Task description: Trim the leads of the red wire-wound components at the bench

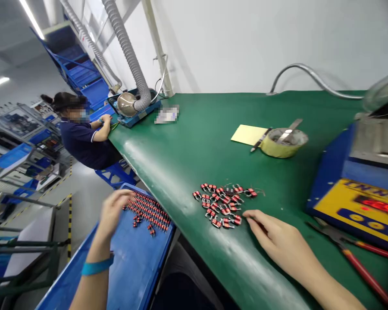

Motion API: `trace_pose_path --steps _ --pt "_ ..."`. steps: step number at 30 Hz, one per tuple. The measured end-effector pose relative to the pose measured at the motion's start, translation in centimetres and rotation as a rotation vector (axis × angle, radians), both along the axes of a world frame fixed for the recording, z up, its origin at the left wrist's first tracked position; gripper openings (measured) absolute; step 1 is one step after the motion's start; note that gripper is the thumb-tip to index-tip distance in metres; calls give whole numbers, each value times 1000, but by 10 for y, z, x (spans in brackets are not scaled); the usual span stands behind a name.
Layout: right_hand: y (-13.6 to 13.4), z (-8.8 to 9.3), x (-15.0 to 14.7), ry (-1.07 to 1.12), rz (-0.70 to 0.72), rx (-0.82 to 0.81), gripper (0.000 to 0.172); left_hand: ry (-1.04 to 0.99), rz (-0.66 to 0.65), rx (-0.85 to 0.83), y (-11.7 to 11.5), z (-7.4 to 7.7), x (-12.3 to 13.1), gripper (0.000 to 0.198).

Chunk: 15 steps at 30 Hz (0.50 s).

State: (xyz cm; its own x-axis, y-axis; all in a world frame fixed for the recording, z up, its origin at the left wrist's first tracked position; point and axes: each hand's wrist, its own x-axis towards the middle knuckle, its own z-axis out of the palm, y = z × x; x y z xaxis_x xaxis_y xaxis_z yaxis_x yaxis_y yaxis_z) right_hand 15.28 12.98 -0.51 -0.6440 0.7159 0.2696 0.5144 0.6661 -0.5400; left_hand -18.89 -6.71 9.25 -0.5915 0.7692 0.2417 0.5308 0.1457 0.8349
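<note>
- Right hand point(274, 241): thumb and index close together at near edge of pile of red-and-black parts point(225, 211) on green bench point(210, 150); cannot tell if anything is pinched.
- Left hand point(112, 212): fingers loosely bent over far end of rows of parts point(151, 211) in blue tray point(129, 258); blurred, cannot tell if it grips one.
- Loose parts point(151, 229) lie beside the rows, tray side.
- Handling, my judgement: pile is jumbled, metal leads poke out, so single one out by its red body and lift straight up to avoid snagging neighbours.
- Rows sit tight; light fingertips and a raised wrist should keep them aligned. Blue wristband point(98, 267) could brush parts if the arm drops.
- Edges: bench edge runs diagonally between pile and tray; the gap beside it widens toward the lap, so a dropped part could fall there. Crossing higher up, where tray and bench nearly meet, looks safer.
- Open room: bare green surface beyond the pile and left of it; bare tray floor on the near side of the rows.
- Tighter on the right: pliers point(357, 268) lie near the right forearm, blue-and-yellow machine point(352, 206) behind them.
- Farther back: tape roll point(280, 150), pen point(257, 145), yellow paper point(247, 134), all well clear of both hands.
</note>
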Motion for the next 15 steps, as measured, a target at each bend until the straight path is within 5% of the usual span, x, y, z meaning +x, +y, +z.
trace_pose_path --steps 2,6,10,15 --pt "1 -2 0 17 5 22 28 82 21 -393 -11 -52 -14 28" --pt "3 -4 -1 27 6 57 32 167 158 -748 -46 -131 -40 48" --pt "4 -8 -1 18 1 63 33 233 167 -786 -64 -166 -54 58" --pt "5 -15 0 -8 -1 88 31 245 115 -701 -64 -186 -60 33"
